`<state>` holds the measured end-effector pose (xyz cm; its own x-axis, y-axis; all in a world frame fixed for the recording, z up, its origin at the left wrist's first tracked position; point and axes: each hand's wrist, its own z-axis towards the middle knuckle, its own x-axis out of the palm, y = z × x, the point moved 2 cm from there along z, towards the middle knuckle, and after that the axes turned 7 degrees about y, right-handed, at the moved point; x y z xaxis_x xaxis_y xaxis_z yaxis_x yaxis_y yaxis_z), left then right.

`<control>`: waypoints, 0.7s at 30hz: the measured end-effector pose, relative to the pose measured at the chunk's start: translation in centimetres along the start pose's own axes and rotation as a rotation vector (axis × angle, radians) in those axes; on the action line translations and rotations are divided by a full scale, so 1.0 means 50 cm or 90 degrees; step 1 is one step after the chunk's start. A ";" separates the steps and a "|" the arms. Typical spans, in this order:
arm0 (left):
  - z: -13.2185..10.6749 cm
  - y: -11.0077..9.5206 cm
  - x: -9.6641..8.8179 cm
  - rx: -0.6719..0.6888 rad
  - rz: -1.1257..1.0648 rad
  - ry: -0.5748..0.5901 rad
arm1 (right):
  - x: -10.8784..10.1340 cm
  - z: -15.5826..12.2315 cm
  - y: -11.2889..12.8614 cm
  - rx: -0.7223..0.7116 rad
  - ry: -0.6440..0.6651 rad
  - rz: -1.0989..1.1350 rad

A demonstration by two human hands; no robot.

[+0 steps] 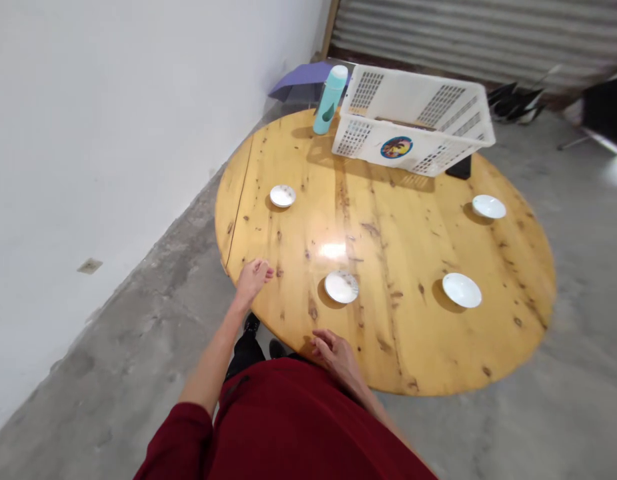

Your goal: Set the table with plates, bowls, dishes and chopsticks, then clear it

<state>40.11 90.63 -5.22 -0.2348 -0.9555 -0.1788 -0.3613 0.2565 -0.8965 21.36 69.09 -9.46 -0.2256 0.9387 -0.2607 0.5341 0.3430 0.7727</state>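
Note:
My left hand (255, 277) is over the near left edge of the round wooden table (298, 253), its fingers loosely curled in and nothing seen in them. My right hand (335, 353) is at the near edge, fingers bent but apart, holding nothing. Just beyond it stands a small white dish (341, 287) with a faint pattern, touched by neither hand. Farther off on the left is a second small patterned dish (283, 196). Two plain white bowls stand on the right side, one nearer (461, 290) and one farther back (489, 207).
A white plastic basket (418, 143) with a round sticker stands at the table's far edge. Left of it is a turquoise bottle (330, 100), upright. A black flat object (459, 167) lies partly under the basket. A purple umbrella (301, 80) is behind; a white wall (113, 120) runs along the left.

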 end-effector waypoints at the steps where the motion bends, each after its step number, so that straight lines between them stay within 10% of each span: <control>1: 0.045 -0.013 -0.013 0.000 0.006 0.004 | 0.007 0.007 0.010 0.011 -0.026 0.014; 12: 0.440 -0.100 -0.066 -0.012 0.124 0.044 | 0.085 0.030 0.082 0.142 -0.271 0.167; 21: 0.594 -0.140 -0.037 -0.010 0.257 0.066 | 0.094 0.030 0.091 0.197 -0.356 0.208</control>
<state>69.85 86.24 -10.64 -0.4497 -0.7583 -0.4720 -0.2352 0.6103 -0.7564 23.97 75.14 -8.03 0.3920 0.8441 -0.3658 0.7282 -0.0417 0.6841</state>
